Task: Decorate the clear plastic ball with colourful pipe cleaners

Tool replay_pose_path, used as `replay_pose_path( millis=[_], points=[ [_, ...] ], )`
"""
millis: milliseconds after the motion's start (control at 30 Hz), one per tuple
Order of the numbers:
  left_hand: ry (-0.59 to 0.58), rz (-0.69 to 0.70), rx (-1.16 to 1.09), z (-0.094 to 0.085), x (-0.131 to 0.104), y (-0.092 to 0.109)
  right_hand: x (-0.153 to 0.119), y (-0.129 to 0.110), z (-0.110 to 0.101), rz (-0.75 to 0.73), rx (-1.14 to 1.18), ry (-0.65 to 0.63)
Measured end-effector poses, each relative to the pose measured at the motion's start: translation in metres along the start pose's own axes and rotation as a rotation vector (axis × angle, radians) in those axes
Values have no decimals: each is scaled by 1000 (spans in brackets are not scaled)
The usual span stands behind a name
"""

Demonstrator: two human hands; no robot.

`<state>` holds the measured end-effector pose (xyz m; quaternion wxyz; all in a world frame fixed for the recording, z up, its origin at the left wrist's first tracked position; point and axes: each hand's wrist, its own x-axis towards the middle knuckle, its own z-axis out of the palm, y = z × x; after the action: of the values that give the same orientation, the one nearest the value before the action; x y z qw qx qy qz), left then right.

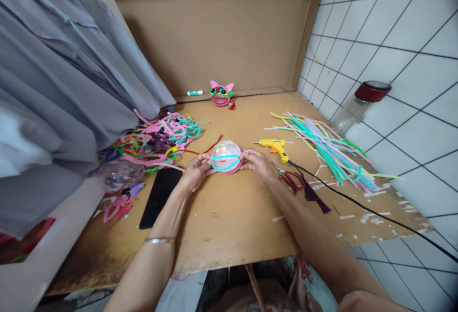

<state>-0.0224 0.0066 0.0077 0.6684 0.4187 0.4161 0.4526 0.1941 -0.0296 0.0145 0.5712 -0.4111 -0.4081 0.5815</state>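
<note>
A clear round plastic ball (225, 150) sits between my hands at the middle of the table. Turquoise pipe cleaner (226, 157) runs across its front, and pink shows along its right and lower edge. My left hand (196, 171) pinches the ball's left side. At the right side, the fingers of my right hand (258, 164) are closed on the rim and the strip's end. A thin red pipe cleaner (201, 152) extends behind my left fingers; whether it joins the ball I cannot tell.
Left lie tangled pipe cleaners (168, 133) and a black phone (160, 197). To the right are a yellow glue gun (274, 146) with its cord, red-handled scissors (291, 178), a purple tassel (315, 195), straight pipe cleaners (329, 145) and a jar (358, 107). A decorated animal head (220, 94) stands behind.
</note>
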Motion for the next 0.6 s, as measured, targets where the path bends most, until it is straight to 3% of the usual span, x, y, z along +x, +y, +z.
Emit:
replay_pose_path(
  millis=[367, 600],
  points=[
    [-6, 2, -9, 0, 0, 0, 4, 9, -2, -50, -49, -28],
    [-49, -18, -6, -1, -1, -1, 3, 7, -3, 0, 25, 7]
  ],
)
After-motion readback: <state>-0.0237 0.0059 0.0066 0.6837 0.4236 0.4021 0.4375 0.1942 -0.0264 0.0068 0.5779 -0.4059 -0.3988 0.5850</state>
